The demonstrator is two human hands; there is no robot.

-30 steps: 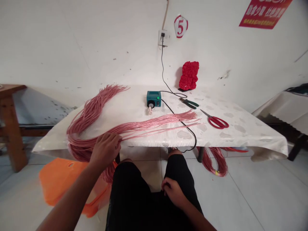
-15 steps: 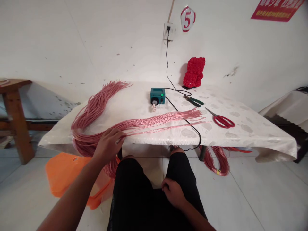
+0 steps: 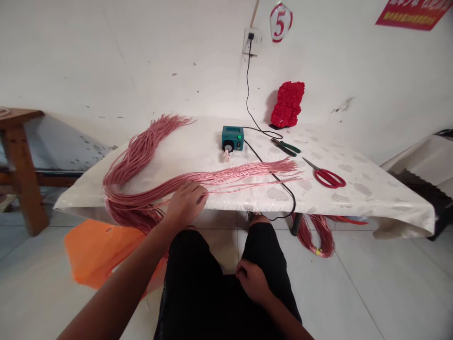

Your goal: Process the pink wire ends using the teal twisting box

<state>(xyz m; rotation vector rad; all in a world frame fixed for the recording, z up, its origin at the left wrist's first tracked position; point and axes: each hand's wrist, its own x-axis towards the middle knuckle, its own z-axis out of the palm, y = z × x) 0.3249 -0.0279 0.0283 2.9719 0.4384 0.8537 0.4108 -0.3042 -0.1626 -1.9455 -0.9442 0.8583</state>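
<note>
My left hand (image 3: 186, 204) lies at the table's front edge, curled over a long bundle of pink braided cords (image 3: 139, 163). The bundle loops from the far left, and its strands fan out to the right (image 3: 255, 174) across the white patterned tablecloth (image 3: 371, 200). My right hand (image 3: 252, 282) rests low on my black shorts, fingers curled, holding nothing I can see. A small teal box with a dial and green light (image 3: 232, 138) stands behind the strands, with green-handled pliers (image 3: 285, 147) and red-handled scissors (image 3: 327, 178) to its right.
A crumpled red mass (image 3: 288, 105) stands against the wall. A black cable (image 3: 283, 189) runs from the wall socket (image 3: 251, 41) across the table. A coil of red cord (image 3: 318, 236) lies under the table. An orange plastic bag (image 3: 99, 252) lies on the floor.
My left hand has slid to the right along the pink strands, and the cords behind it have drawn closer together. My right hand has hardly moved.
</note>
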